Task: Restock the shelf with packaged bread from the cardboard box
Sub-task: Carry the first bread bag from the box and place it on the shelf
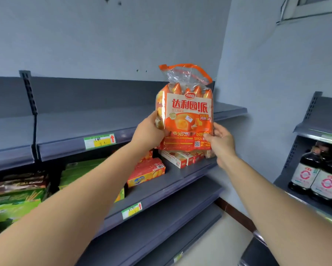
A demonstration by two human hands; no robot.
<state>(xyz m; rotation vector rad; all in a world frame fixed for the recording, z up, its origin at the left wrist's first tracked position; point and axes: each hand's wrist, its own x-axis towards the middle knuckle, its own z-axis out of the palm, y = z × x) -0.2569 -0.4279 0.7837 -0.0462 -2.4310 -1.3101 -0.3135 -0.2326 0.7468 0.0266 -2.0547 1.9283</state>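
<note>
While I hold the orange bag of packaged bread [186, 116] upright at the centre of the frame, my left hand [148, 134] curls round its lower left edge and my right hand [221, 140] pinches its lower right corner, the 2 hands apart with the bag between them. It sits in front of the right end of the upper shelf [75, 127], above the small red boxes [182, 159], so I judge this the placing step. Next I should raise it over the shelf lip, stand it facing out, then release.
</note>
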